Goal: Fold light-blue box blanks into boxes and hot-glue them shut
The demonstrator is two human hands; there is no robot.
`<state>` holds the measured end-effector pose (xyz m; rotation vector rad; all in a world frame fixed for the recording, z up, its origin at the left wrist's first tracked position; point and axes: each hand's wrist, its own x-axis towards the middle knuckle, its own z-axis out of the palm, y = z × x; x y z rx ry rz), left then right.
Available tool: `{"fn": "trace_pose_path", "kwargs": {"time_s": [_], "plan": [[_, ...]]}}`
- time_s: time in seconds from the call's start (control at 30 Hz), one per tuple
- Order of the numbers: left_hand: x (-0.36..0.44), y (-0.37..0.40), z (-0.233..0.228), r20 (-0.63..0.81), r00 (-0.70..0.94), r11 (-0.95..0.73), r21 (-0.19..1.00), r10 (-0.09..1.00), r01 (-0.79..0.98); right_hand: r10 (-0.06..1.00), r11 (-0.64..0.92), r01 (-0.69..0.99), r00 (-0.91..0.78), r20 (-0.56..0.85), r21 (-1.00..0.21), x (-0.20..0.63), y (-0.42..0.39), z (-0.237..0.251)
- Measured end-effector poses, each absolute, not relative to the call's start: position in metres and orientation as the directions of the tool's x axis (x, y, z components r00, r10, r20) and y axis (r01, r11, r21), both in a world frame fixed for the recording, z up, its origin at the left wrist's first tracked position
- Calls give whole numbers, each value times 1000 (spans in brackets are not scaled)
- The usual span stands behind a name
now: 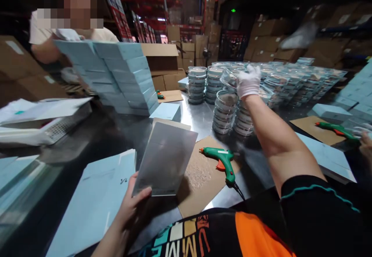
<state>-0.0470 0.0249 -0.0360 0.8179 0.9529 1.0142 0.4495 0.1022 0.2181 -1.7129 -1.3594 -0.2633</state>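
Observation:
My bare left hand (134, 197) grips the lower left corner of a flat grey rectangular box (167, 158), tilted up in front of me. My right hand (249, 81), in a white glove, is stretched forward with its fingers closed on the edge of a clear round plastic container (229, 78) at the top of the stacks. Just below that stand stacked round containers (223, 112) with clear lids. A green glue gun (219, 154) with an orange trigger lies on a cardboard sheet (200, 175) between my arms.
Light-blue boxes (124, 77) are piled at the back left, with a person (43, 36) behind them. Blue sheets (95, 195) lie at left near a white basket (58, 129). On the right, another person's hand (366, 141) is by a second glue gun (337, 128).

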Motion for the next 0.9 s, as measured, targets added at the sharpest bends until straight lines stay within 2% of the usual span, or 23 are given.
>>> {"fn": "trace_pose_path", "kwargs": {"time_s": [0.13, 0.23, 0.3, 0.37, 0.43, 0.5, 0.57, 0.63, 0.73, 0.8, 0.83, 0.9], "plan": [[-48, 31, -39, -247, 224, 310, 895, 943, -320, 635, 4, 934, 274, 723, -358, 430, 79, 230], [-47, 39, -43, -173, 164, 210, 947, 971, -245, 582, 74, 951, 203, 787, -300, 392, 48, 233], [-46, 47, -48, -95, 119, 119, 969, 988, -216, 580, 214, 910, 174, 796, -355, 362, 20, 231], [-48, 54, -55, -34, 101, 55, 977, 994, -206, 628, 384, 759, 202, 751, -525, 335, -10, 227], [-49, 58, -65, 8, 141, 21, 980, 990, -198, 790, 395, 569, 190, 583, -721, 314, -35, 223], [-51, 59, -75, 20, 216, 21, 982, 976, -185, 867, 348, 502, 148, 475, -792, 303, -51, 220], [-51, 59, -83, 6, 278, 47, 982, 961, -185, 874, 332, 525, 140, 465, -784, 299, -59, 219], [-50, 60, -89, 0, 307, 66, 976, 952, -206, 853, 330, 507, 202, 482, -796, 301, -62, 219], [-49, 63, -93, 42, 296, 32, 969, 954, -243, 728, 390, 537, 317, 608, -748, 304, -67, 221], [-48, 66, -96, 77, 311, 3, 969, 947, -249, 680, 432, 624, 250, 690, -651, 303, -72, 221], [-47, 67, -98, 87, 334, -1, 968, 939, -250, 708, 444, 646, 173, 685, -622, 300, -75, 220], [-44, 67, -104, 91, 399, 14, 968, 913, -252, 803, 434, 633, 51, 594, -641, 294, -78, 221]]}}
